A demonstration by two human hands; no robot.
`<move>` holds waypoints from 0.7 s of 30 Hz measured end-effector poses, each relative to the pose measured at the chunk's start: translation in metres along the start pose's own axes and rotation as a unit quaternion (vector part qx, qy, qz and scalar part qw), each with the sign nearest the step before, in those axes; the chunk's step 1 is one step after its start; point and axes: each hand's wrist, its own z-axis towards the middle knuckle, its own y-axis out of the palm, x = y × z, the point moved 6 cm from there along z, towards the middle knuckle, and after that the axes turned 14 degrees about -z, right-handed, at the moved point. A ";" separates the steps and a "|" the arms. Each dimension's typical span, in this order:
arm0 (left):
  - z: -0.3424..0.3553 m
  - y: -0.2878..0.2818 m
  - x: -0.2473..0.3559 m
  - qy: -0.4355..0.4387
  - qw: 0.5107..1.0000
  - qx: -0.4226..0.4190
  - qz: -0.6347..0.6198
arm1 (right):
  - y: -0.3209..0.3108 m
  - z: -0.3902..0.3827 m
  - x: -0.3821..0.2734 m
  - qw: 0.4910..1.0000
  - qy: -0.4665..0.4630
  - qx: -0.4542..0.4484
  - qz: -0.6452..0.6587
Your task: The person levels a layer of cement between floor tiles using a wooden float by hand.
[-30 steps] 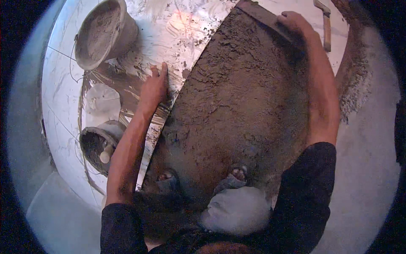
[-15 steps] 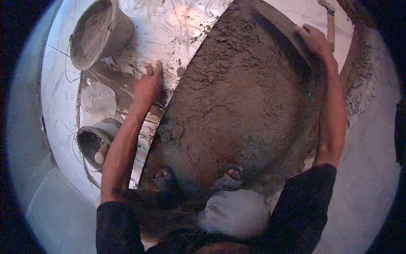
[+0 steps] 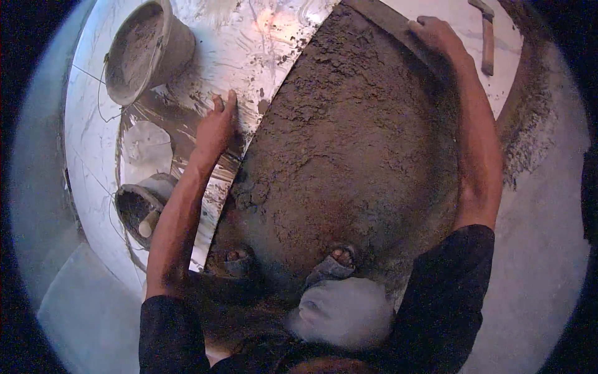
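Observation:
My left hand [image 3: 216, 128] leans on a white marbled tile [image 3: 249, 75] smeared with mortar, its fingers spread and holding nothing. Past the tile's edge spreads a rough bed of dark mortar [image 3: 349, 137]. Along the far right side of that bed runs a long, flat, dark bar [image 3: 398, 31], like a straightedge. My right hand [image 3: 439, 36] grips its upper edge, the fingers curled over it. The bar's nearer end is lost in shadow beside my right forearm.
A bucket of grey mix [image 3: 140, 53] stands tilted on the left tile. Nearer, a smaller bucket [image 3: 134, 202] holds a tool with a pale handle [image 3: 148, 224]. A hammer [image 3: 488, 43] lies on the right tile [image 3: 467, 15]. My bare toes [image 3: 342, 254] show at the near mortar.
My right hand has moved farther away and to the left, and the dark bar has shifted left with it across the mortar. My left hand stays in place on the tile.

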 end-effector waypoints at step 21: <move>0.003 -0.009 0.006 -0.014 1.000 0.005 -0.012 | -0.018 -0.006 0.007 0.999 0.004 0.041 -0.002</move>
